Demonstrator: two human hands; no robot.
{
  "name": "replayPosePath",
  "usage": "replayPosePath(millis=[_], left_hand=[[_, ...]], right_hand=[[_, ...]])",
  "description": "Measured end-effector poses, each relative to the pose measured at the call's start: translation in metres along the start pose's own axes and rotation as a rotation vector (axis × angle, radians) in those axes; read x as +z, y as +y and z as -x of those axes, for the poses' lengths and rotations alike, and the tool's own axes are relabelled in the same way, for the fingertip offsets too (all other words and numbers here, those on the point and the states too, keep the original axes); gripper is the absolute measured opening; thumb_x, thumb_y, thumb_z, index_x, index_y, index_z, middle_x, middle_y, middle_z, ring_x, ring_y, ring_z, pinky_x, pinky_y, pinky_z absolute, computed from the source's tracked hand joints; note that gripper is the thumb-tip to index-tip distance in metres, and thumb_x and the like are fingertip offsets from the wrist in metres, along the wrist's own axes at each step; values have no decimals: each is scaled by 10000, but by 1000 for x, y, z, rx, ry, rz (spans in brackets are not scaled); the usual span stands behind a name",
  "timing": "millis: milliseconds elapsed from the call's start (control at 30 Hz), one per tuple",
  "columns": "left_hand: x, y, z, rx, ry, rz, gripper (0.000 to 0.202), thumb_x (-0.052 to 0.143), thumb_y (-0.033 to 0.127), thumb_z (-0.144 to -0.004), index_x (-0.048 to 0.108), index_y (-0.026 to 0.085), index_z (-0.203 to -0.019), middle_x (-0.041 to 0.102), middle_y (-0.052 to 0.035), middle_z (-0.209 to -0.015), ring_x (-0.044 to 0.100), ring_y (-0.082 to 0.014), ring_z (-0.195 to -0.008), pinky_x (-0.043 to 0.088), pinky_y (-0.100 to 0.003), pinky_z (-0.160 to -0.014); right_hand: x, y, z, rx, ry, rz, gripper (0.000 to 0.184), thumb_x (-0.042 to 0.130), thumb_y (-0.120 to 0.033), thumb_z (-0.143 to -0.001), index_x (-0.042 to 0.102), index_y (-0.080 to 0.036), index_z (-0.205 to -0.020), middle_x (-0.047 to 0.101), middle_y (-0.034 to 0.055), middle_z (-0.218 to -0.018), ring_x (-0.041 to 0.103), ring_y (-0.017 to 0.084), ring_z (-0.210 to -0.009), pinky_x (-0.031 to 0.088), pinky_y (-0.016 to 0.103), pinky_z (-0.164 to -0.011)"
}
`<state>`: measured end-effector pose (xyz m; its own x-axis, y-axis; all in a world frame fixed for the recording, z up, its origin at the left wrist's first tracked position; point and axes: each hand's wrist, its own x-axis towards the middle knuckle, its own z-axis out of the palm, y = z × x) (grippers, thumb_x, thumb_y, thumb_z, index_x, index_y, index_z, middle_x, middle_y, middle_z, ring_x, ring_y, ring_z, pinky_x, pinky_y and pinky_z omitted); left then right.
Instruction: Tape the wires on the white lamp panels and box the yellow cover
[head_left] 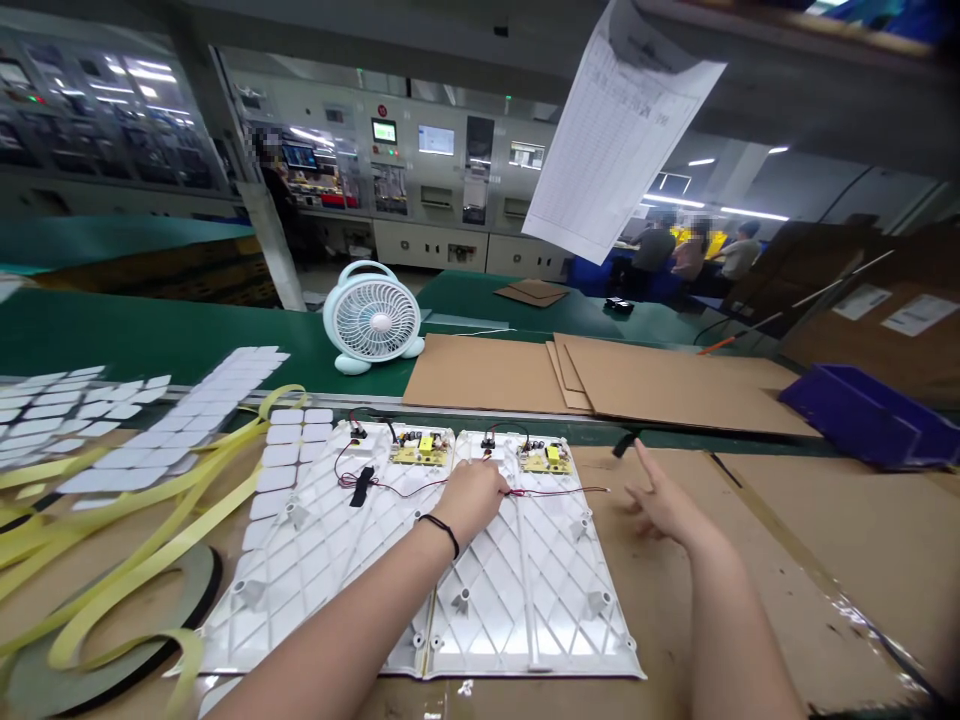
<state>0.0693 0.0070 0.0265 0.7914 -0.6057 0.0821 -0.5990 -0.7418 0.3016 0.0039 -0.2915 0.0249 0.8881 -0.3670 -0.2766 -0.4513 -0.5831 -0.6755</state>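
Thin red-and-black wire | likely light, limp; best held near its end | left hand: grip pressed together over it, pinch hidden | right hand: grip spread, clear

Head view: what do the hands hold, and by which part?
The right hand holds nothing. The left hand lies on the red-black wire, partway along it; whether it grips the wire cannot be told.

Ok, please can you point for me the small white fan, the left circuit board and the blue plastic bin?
White fan (380,321): head view, on the hub of its grille.
Left circuit board (426,447): head view, on its yellow component.
Blue plastic bin (847,425): head view, on its front wall.
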Motion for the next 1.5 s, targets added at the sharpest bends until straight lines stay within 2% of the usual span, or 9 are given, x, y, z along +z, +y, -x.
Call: replayPosePath(millis=[100,200,267,333,433,533,600,867,1500], left_hand=[[1,0,1,15,1,-22,282,480,93,-762,731,220,-772,665,-66,-826,596,-243,-868,414,-370,-778],[1,0,1,15,2,-23,299,468,78,-756,732,215,-790,655,-65,-877,598,-231,-852,417,-364,-771],[0,0,1,6,4,-15,311,467,78,-758,735,218,-828,655,-64,-911,601,-220,-849,424,-346,-764],[1,-1,0,-5,6,-1,316,481,87,-755,737,232,-870,662,-56,-919,602,-211,-865,433,-318,-760],[3,-3,0,-32,12,14,293,512,110,-746,740,250,-865,674,-47,-881,602,-202,-876,437,-290,-758],[5,-5,-1,-68,14,9,252,519,119,-744,740,235,-782,675,-58,-796,605,-212,-827,437,-298,-731],[5,-5,-1,-84,14,7,240,523,127,-745,739,228,-771,679,-64,-782,606,-220,-813,435,-309,-729],[1,-2,0,-79,-4,21,221,518,208,-804,734,245,-775,685,-57,-794,606,-234,-834,421,-342,-747],[5,-4,0,-109,25,48,232,517,151,-755,729,246,-754,667,-51,-800,595,-218,-826,423,-320,-732]], right_hand=[[-19,-7,13,61,38,116,619,397,-353,-887,195,-298,-1469,603,34,-641,550,185,-437,417,299,-474],[-24,-28,20,-208,270,280,411,478,-344,-834,585,-303,-1229,611,80,-839,589,202,-634,449,330,-610],[-18,-48,22,-434,349,233,278,565,-348,-761,696,-254,-988,588,86,-982,588,210,-786,456,326,-707],[-4,-69,22,-543,254,87,194,632,-350,-697,684,-209,-819,598,73,-991,577,192,-786,450,303,-704],[28,-92,20,-527,-78,-113,190,724,-314,-606,613,-176,-674,626,27,-753,546,155,-650,417,264,-604],[64,-98,11,-541,-371,-204,228,767,-225,-526,575,-164,-631,576,-14,-612,525,136,-595,397,237,-558],[84,-95,1,-546,-457,-220,265,769,-160,-484,560,-166,-648,560,-33,-603,521,128,-587,390,224,-538],[121,-92,-28,-532,-424,-233,363,714,-62,-479,488,-194,-729,508,-78,-546,522,128,-515,375,207,-474],[132,-83,-23,-609,-294,-177,366,620,-103,-542,401,-213,-813,435,-85,-615,464,113,-562,330,187,-490]])
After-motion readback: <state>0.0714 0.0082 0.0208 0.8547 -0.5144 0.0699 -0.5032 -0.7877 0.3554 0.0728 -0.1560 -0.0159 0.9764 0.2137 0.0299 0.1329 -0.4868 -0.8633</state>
